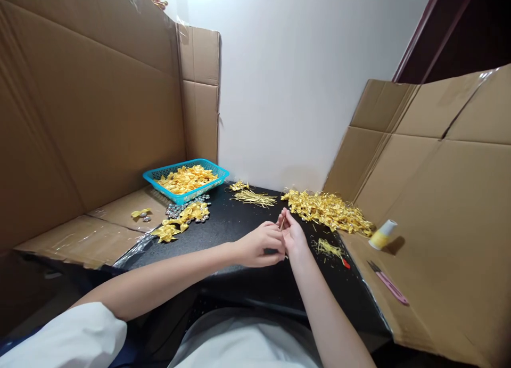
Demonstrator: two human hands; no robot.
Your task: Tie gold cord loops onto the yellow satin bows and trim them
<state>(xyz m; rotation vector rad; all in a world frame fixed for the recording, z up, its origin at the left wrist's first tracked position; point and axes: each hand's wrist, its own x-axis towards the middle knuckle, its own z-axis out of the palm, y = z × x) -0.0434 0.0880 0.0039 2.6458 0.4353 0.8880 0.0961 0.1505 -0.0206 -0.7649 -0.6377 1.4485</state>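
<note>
Yellow bows (187,180) lie heaped in a basket (181,199) (turquoise).

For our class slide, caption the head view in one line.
Left hand and right hand meet over a black tabletop, with a turquoise basket of yellow pieces farther back.

Satiny bows (186,179), shiny ties (255,198), plast. basket (205,189), matt cardbd. panels (120,101), semigloss tabletop (223,227)

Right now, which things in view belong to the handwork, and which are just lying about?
Likely in the work:
left hand and right hand, meeting; their contents mostly hidden
gold ties
yellow bows in the blue basket
gold pile
spool
pink snips

Likely just lying about:
yellow clippings
red bit
red-gold cord by the cardboard's top edge
</note>
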